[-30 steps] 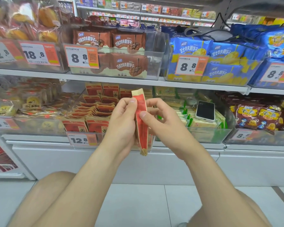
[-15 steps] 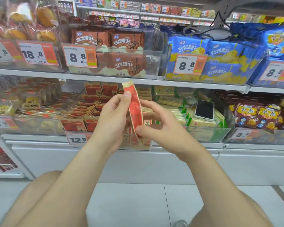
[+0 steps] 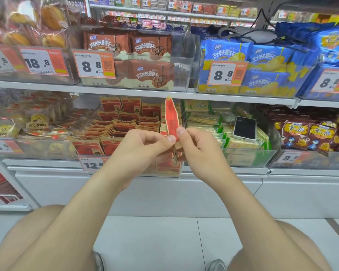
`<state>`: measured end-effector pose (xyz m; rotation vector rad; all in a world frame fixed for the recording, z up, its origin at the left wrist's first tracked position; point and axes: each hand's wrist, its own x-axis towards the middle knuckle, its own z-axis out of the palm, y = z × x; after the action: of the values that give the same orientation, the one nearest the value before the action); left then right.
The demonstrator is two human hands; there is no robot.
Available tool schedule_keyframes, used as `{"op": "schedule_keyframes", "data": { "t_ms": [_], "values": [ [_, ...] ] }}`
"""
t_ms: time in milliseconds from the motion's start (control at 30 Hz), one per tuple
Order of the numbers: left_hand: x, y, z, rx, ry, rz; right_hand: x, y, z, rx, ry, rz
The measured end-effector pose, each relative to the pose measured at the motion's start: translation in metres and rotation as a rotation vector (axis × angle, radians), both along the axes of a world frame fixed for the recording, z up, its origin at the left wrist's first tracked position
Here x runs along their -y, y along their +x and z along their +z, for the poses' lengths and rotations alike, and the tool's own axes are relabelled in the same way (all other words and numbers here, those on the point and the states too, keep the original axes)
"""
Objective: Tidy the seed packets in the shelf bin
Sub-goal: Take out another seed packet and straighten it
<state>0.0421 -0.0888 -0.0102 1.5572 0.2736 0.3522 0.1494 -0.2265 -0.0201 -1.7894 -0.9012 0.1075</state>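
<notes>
A red and tan seed packet (image 3: 171, 118) stands edge-on and upright in front of the clear shelf bin (image 3: 90, 153) on the lower shelf. My left hand (image 3: 143, 147) pinches its lower part from the left, my right hand (image 3: 201, 151) from the right, thumbs nearly meeting. More tan paper shows under my fingers, whether a second packet I cannot tell. Inside the bin lie several matching red and tan packets (image 3: 117, 126), some upright at the back, others leaning in loose rows. My hands hide the bin's right front.
A white phone (image 3: 245, 128) lies on green and yellow packs in the bin to the right. A 12.8 price tag (image 3: 92, 165) hangs on the bin front. The upper shelf edge (image 3: 125, 90) runs just above the held packet. My knees frame white floor tiles below.
Both hands slid down to the packet's lower end and rose with it toward the bin. The packet turned from leaning to upright, its top now just under the upper shelf.
</notes>
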Motion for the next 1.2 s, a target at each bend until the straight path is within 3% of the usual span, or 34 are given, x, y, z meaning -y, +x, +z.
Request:
{"op": "schedule_keyframes", "data": {
  "t_ms": [167,367,667,800,867,1033,1200],
  "values": [
    [-0.003,-0.001,0.000,0.019,0.002,0.019,0.000,0.000,0.000,0.124,-0.051,-0.085],
    [-0.004,0.000,0.002,0.004,0.074,0.011,-0.001,0.002,0.000,0.144,-0.059,-0.081],
    [-0.004,-0.001,0.004,-0.012,-0.030,-0.060,0.007,-0.006,0.011,-0.304,0.097,-0.068],
    [0.001,-0.003,0.006,-0.031,-0.015,-0.119,0.006,-0.002,0.005,-0.605,0.174,0.062],
    [0.001,-0.002,0.008,-0.077,-0.022,-0.104,0.007,-0.001,0.005,-0.571,0.209,0.046],
    [0.000,-0.004,0.011,-0.211,0.028,-0.031,0.008,-0.005,0.008,-0.237,0.150,-0.060],
    [-0.004,-0.004,0.006,-0.131,0.012,0.052,0.008,-0.002,0.009,-0.392,0.228,0.029]
  ]
}}
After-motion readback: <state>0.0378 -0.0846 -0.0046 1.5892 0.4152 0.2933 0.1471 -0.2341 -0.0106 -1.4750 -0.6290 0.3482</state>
